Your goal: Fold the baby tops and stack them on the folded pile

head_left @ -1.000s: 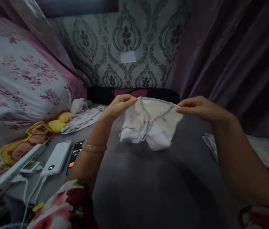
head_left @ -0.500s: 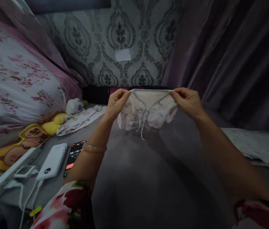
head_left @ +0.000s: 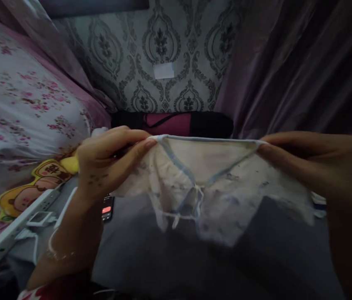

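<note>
Left hand (head_left: 108,160): thumb and index closed in a pinch on the left end of the garment's neckline, at the shoulder. Right hand (head_left: 322,162): same pinch on the right end, thumb on the near side. Other fingers curled behind, partly hidden.

Small white printed garment (head_left: 225,204) is held up between the two hands, neckline pulled nearly straight, blue-trimmed V at front, ties knotted below the V. Lower part hangs over the gray surface (head_left: 151,258), blurred; can't tell if the hem touches.

Phone (head_left: 107,207) lies just beside the left wrist, partly covered. White power strip (head_left: 16,231) further left, white plug (head_left: 26,234) in it. Yellow cartoon cushion (head_left: 22,202) beyond the strip, against floral fabric (head_left: 28,100). Black and magenta roll (head_left: 169,121) behind the garment, at the foot of the patterned wall (head_left: 191,79).
</note>
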Demonstrator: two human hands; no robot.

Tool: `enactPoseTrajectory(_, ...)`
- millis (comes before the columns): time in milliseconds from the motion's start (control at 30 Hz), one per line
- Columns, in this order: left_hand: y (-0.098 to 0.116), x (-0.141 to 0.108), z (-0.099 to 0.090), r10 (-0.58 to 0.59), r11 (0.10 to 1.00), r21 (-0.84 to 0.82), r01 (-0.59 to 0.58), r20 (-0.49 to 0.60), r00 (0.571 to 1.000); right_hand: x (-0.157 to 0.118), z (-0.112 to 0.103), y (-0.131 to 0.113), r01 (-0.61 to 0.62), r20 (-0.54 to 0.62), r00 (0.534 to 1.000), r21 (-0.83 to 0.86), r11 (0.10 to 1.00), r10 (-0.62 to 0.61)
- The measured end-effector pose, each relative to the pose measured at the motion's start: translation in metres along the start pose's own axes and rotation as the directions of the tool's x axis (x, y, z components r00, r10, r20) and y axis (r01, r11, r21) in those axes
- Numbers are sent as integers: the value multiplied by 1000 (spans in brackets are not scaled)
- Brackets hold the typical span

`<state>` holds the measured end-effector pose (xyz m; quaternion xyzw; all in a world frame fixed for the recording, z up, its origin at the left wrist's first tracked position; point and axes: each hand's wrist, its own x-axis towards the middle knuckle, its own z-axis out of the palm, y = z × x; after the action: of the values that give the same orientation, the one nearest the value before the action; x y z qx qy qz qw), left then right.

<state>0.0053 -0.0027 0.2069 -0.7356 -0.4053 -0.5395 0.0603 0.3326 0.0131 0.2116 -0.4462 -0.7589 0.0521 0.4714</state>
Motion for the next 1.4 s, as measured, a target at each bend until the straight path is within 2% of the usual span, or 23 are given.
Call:
enactPoseTrajectory(100,10,1,-13,-127,992,-14,128,37,991,-2,-11,-6,-147,152,979,48,988,138)
enactPoseTrajectory(167,-3,1,-3,-225,970,-47,237,186,956,0,-4,4,-262,295,927,70,962,232)
enactPoseTrajectory(233,-31,-5,21,-288,941,-56,333,381,879,2,17,26,-362,425,854,73,929,299)
enactPoseTrajectory(300,-69,-22,57,-326,915,-45,401,503,801,-1,49,59,-407,534,783,52,912,318)
enactPoseTrajectory(367,-107,-46,97,-392,886,26,463,574,719,-10,86,98,-404,581,756,52,913,302)
enactPoseTrajectory(433,-136,-73,132,-440,871,127,475,632,638,-22,121,136,-381,611,741,42,924,278)
enactPoseTrajectory(533,-159,-102,165,-456,876,222,429,670,586,-39,158,178,-284,629,732,-68,957,262)
enactPoseTrajectory(600,-164,-109,174,-447,889,263,375,678,584,-45,170,191,-196,635,730,-160,968,253)
enactPoseTrajectory(700,-166,-105,180,-429,903,319,287,678,597,-45,177,199,-110,633,728,-271,956,263)
enactPoseTrajectory(933,-179,-85,201,-466,872,467,146,702,539,-23,185,204,96,650,720,-441,892,244)
enactPoseTrajectory(1133,-195,-74,224,-458,867,487,102,701,546,1,191,217,142,668,695,-492,859,268)
enactPoseTrajectory(1233,-201,-63,232,-441,863,504,36,716,542,11,193,223,164,669,690,-516,841,276)
enactPoseTrajectory(1333,-205,-54,237,-385,871,488,-53,748,540,15,195,228,168,653,704,-536,828,280)
enactPoseTrajectory(1400,-209,-53,241,-371,874,481,-72,755,542,15,198,231,125,629,721,-531,838,291)
